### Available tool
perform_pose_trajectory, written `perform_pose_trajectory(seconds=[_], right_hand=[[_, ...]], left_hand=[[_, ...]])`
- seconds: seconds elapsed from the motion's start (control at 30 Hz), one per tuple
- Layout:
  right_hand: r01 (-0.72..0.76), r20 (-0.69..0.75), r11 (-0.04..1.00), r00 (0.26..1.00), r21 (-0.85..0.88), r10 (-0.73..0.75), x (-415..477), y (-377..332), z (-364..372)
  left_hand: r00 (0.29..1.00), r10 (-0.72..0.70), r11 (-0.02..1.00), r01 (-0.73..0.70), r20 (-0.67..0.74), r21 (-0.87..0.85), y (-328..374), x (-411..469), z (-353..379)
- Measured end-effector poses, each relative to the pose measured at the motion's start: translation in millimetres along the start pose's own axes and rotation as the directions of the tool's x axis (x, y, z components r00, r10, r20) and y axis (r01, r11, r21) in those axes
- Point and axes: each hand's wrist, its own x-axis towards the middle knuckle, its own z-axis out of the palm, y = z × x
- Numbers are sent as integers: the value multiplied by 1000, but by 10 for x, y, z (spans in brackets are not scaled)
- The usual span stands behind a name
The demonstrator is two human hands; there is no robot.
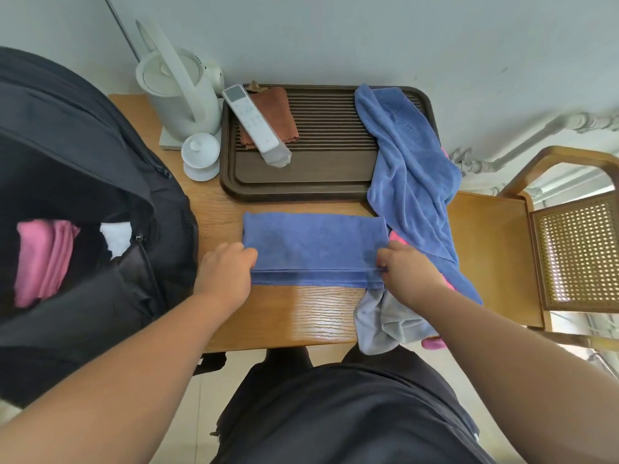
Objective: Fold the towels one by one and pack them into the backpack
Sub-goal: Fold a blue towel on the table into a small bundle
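A: Where is the towel being folded?

B: The folded blue towel [313,249] lies flat on the wooden counter [301,313], just at six o'clock of the dark tea tray [301,189]. Its upper layer stops short of the near edge, so a strip of the lower layer shows.

A: And the hands?

B: The left hand [227,272] is clamped on the towel's nine o'clock end, fingers curled over the edge. The right hand [407,272] pinches the three o'clock end at the fold line.

A: The backpack?

B: The black backpack [83,202] stands open at nine o'clock, with a pink towel [42,259] inside.

A: Other towels?

B: A loose blue towel [412,175] drapes from the tray's three o'clock end down over the counter. A grey towel [385,323] hangs off the near edge under the right wrist, with some pink cloth [433,343] beside it.
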Motion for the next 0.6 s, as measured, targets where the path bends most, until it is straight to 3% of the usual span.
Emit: perform_pose_trajectory(seconds=[0.27, 0.4, 0.5, 0.6], right_hand=[[38, 95, 994, 995, -105, -28, -110, -46, 223], [38, 146, 961, 989, -273, 2, -82, -151, 192], [88, 99, 940, 993, -330, -58, -39, -289, 127], [170, -25, 962, 983, -215, -180, 104, -531, 93]], left_hand=[[993, 42, 990, -56, 112, 132, 91, -67, 96], [980, -17, 993, -6, 197, 117, 112, -112, 163], [982, -57, 997, 47, 181, 61, 170, -99, 135], [997, -39, 999, 38, 62, 23, 271, -26, 79]])
